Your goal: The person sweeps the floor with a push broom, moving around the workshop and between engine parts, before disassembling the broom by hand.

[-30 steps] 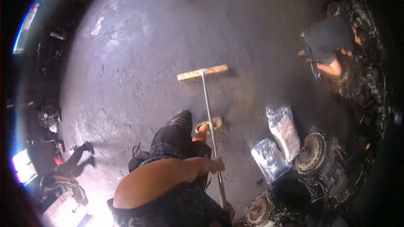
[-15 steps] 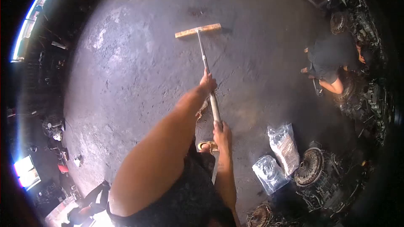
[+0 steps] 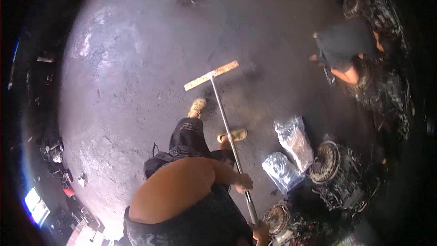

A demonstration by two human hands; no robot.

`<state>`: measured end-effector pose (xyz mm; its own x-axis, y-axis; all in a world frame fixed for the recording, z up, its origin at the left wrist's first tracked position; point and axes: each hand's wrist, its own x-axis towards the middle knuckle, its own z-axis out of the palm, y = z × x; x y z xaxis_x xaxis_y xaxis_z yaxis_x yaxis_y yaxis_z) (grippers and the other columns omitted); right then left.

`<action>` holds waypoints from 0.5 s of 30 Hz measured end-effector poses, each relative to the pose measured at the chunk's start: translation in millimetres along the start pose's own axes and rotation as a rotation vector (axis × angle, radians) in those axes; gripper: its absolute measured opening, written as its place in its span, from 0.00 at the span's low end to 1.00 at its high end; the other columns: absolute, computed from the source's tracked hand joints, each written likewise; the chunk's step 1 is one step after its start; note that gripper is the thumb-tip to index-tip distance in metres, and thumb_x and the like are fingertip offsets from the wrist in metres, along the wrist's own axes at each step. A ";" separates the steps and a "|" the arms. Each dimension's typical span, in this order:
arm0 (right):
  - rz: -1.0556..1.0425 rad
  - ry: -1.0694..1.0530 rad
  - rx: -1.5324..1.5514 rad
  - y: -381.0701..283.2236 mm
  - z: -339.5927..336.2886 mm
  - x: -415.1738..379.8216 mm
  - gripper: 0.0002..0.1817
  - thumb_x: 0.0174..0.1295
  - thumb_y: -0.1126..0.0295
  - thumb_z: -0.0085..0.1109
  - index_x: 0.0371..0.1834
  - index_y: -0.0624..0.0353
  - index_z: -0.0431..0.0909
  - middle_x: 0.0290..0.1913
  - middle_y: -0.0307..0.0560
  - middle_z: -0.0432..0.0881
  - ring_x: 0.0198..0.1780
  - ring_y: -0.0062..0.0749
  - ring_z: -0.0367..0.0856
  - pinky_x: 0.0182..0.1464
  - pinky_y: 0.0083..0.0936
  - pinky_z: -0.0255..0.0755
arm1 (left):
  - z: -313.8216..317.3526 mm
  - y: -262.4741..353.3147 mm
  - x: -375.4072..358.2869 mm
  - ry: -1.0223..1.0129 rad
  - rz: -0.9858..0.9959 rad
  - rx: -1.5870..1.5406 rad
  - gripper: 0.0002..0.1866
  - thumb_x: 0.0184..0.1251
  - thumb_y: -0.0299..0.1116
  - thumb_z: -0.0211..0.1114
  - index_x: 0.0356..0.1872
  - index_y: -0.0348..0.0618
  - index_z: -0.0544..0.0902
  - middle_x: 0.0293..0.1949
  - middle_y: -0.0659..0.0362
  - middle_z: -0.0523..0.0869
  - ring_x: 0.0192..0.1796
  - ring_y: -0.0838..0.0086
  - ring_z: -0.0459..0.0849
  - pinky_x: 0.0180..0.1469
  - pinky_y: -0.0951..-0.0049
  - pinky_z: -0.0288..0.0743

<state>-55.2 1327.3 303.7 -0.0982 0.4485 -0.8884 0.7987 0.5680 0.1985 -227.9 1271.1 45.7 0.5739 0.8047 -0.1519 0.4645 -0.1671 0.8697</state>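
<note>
A long metal pole runs from the bottom right up to a wide wooden broom head point(image 3: 211, 75) that rests on the dark floor. My left hand point(image 3: 243, 183) is wrapped round the pole point(image 3: 223, 115) at its lower middle. Close to the pole's near end, my right hand point(image 3: 261, 233) grips it too, low in the view and partly cut off. Both my feet show in yellowish sandals point(image 3: 197, 107), one on each side of the pole.
Two plastic-wrapped packages point(image 3: 296, 143) lie on the floor to the right, beside round greasy machine parts point(image 3: 325, 162). Another person point(image 3: 346, 43) crouches at the upper right near more machinery. A fan point(image 3: 53, 149) and a red item point(image 3: 68, 192) are at the left edge.
The broom head has come closer to my feet. Both my hands have moved down and toward the right with the pole, and one foot now shows further forward.
</note>
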 end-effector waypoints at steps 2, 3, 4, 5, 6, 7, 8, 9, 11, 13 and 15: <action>0.044 -0.040 0.022 53.7 11.1 -17.7 0.28 0.55 0.42 0.63 0.36 0.62 0.81 0.28 0.57 0.83 0.33 0.57 0.83 0.37 0.47 0.76 | 12.0 29.5 35.6 -0.051 0.105 -0.024 0.21 0.55 0.50 0.67 0.42 0.46 0.82 0.43 0.53 0.85 0.48 0.54 0.84 0.51 0.52 0.78; 0.059 -0.055 0.038 75.7 14.6 -14.2 0.28 0.56 0.42 0.61 0.36 0.62 0.81 0.28 0.58 0.82 0.33 0.57 0.83 0.37 0.47 0.76 | 7.4 48.0 49.3 -0.117 0.130 -0.012 0.20 0.55 0.50 0.68 0.41 0.44 0.83 0.42 0.53 0.85 0.48 0.54 0.84 0.51 0.53 0.78; 0.074 -0.071 0.056 95.5 18.0 -10.6 0.28 0.57 0.42 0.58 0.36 0.61 0.81 0.28 0.58 0.82 0.33 0.58 0.82 0.37 0.47 0.76 | 3.4 58.6 63.0 -0.179 0.149 -0.002 0.20 0.55 0.49 0.69 0.40 0.43 0.83 0.41 0.54 0.85 0.48 0.54 0.84 0.51 0.54 0.77; 0.088 -0.082 0.075 114.8 20.4 -3.8 0.29 0.58 0.41 0.56 0.36 0.61 0.81 0.28 0.58 0.82 0.33 0.58 0.82 0.37 0.47 0.75 | 21.3 56.7 82.8 -0.039 0.223 -0.047 0.20 0.56 0.49 0.68 0.36 0.42 0.84 0.37 0.52 0.85 0.46 0.55 0.85 0.48 0.55 0.79; 0.098 -0.096 0.093 136.0 22.7 2.8 0.29 0.60 0.41 0.54 0.36 0.61 0.81 0.27 0.58 0.82 0.33 0.58 0.82 0.37 0.47 0.75 | 33.8 54.6 111.8 -0.041 0.235 -0.050 0.20 0.56 0.50 0.68 0.36 0.42 0.84 0.37 0.52 0.85 0.46 0.55 0.85 0.48 0.56 0.79; 0.106 -0.112 0.115 156.0 24.6 9.7 0.29 0.61 0.41 0.52 0.36 0.60 0.81 0.27 0.59 0.81 0.34 0.59 0.82 0.37 0.48 0.75 | 33.1 54.7 131.1 -0.048 0.241 -0.049 0.19 0.56 0.50 0.68 0.36 0.42 0.84 0.37 0.52 0.86 0.46 0.55 0.85 0.48 0.56 0.79; 0.119 -0.125 0.139 176.5 24.5 16.5 0.29 0.62 0.40 0.50 0.36 0.60 0.81 0.27 0.59 0.81 0.34 0.59 0.81 0.37 0.48 0.74 | 31.0 55.7 150.1 -0.062 0.246 -0.048 0.19 0.56 0.50 0.68 0.35 0.43 0.84 0.37 0.52 0.86 0.46 0.55 0.85 0.47 0.57 0.80; 0.129 -0.143 0.167 195.7 24.2 22.9 0.30 0.64 0.40 0.48 0.36 0.60 0.81 0.26 0.59 0.81 0.34 0.59 0.81 0.37 0.48 0.74 | 27.2 52.6 167.0 -0.099 0.232 -0.039 0.20 0.56 0.51 0.67 0.38 0.45 0.83 0.40 0.54 0.86 0.46 0.55 0.85 0.47 0.55 0.80; 0.121 -0.147 0.225 229.2 19.1 40.2 0.31 0.66 0.39 0.44 0.37 0.59 0.81 0.26 0.59 0.80 0.34 0.60 0.81 0.37 0.48 0.73 | 48.9 43.5 205.9 0.034 0.238 0.023 0.21 0.57 0.54 0.65 0.39 0.47 0.78 0.36 0.58 0.84 0.40 0.58 0.85 0.39 0.55 0.78; -0.087 0.024 0.144 260.8 16.8 64.2 0.36 0.67 0.36 0.37 0.32 0.60 0.80 0.26 0.62 0.79 0.34 0.63 0.79 0.37 0.51 0.71 | 58.8 33.4 238.4 0.113 0.208 0.016 0.22 0.57 0.55 0.64 0.37 0.48 0.74 0.33 0.60 0.81 0.37 0.60 0.83 0.36 0.58 0.74; -0.029 -0.051 0.143 288.7 13.7 86.1 0.36 0.68 0.36 0.37 0.31 0.61 0.80 0.26 0.63 0.80 0.35 0.64 0.79 0.37 0.53 0.70 | 41.6 32.4 257.2 0.032 0.101 0.018 0.21 0.56 0.53 0.64 0.39 0.48 0.75 0.35 0.60 0.82 0.42 0.60 0.83 0.42 0.55 0.73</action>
<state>175.1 1520.4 278.9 -0.0950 0.3952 -0.9137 0.8727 0.4746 0.1145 -37.2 1449.0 15.2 0.5966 0.8011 -0.0480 0.4170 -0.2583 0.8714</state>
